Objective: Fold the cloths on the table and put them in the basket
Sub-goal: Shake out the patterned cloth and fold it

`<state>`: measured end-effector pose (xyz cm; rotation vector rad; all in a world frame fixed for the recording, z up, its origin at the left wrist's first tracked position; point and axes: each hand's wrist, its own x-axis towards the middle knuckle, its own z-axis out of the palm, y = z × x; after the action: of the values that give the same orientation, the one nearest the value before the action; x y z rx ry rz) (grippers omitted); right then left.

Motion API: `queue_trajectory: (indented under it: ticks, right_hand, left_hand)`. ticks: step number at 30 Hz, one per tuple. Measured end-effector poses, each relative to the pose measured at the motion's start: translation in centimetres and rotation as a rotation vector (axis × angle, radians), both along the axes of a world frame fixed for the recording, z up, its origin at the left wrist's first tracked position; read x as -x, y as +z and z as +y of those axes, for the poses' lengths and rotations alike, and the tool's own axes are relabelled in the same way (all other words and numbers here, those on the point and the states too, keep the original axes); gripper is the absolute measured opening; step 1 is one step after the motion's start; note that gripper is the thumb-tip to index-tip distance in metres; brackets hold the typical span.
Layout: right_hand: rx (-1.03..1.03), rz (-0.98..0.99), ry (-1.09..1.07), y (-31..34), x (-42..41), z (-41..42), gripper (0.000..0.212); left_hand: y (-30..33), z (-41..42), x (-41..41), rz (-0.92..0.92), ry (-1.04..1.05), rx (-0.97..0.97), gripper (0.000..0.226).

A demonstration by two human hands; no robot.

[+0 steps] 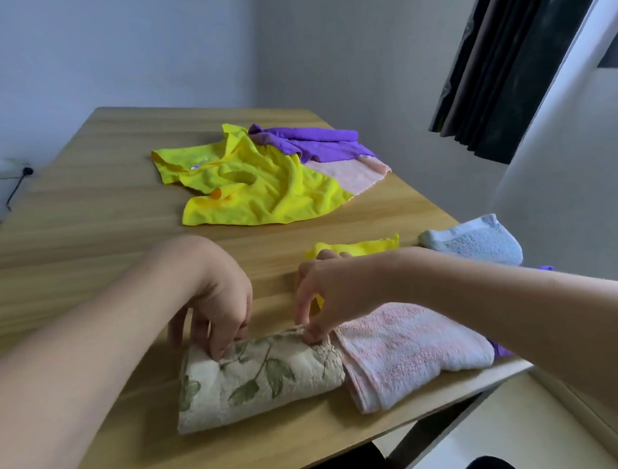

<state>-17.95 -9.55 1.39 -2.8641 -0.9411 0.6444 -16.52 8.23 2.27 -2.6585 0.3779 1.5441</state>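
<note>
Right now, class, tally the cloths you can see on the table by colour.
Yellow: 2, unfolded yellow cloth, small yellow cloth
Purple: 2, purple cloth, purple scrap
Pink: 2, peach cloth, pink towel
Blue: 1, blue towel
Leaf-print cream: 1, leaf-print towel
Total: 8

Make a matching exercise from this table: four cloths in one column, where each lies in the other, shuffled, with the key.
Cloths:
1. leaf-print towel
2. pink towel
3. light blue towel
4. big yellow cloth

Places:
A. far middle of the table, crumpled, unfolded
B. right edge of the table, folded
C. under both hands, near edge
D. just right of the leaf-print towel, folded

Pairs: 1-C, 2-D, 3-B, 4-A
</note>
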Motion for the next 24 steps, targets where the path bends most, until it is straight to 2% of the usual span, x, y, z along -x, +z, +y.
queue_trajectory:
  ticks: [3, 6, 10, 14, 19, 24]
  right_hand:
    - [-0.130, 0.085, -0.037, 1.2, -0.8, -0.1, 0.013]
    - [-0.228, -0.016, -0.154, 2.3, -2.8, -0.8, 0.011]
    - [-0.307, -0.150, -0.292, 1.9, -6.9, -2.1, 0.014]
    - [-0.308, -0.271, -0.404, 0.3, -11.5, -2.4, 0.030]
    - [-0.319, -0.359, -0.551, -2.0, -16.4, -2.0, 0.040]
    - [-0.302, -0.375, -0.619, -4.3, -18.6, -1.7, 0.046]
  left_hand:
    - [0.6, 0.3, -0.5, -0.036, 0.024, 0.080, 0.017]
    - [1.6, 1.0, -2.0, -0.114, 0.139, 0.308, 0.015]
    - [0.8, 0.6, -5.0, -0.427, 0.239, 0.476, 0.011]
    - [-0.5, -0.1, -8.4, -0.748, 0.238, 0.582, 0.015]
    - [-3.7, -0.7, -12.9, -0.925, 0.317, 0.625, 0.019]
    - [-7.4, -1.3, -14.8, -1.046, 0.306, 0.548, 0.026]
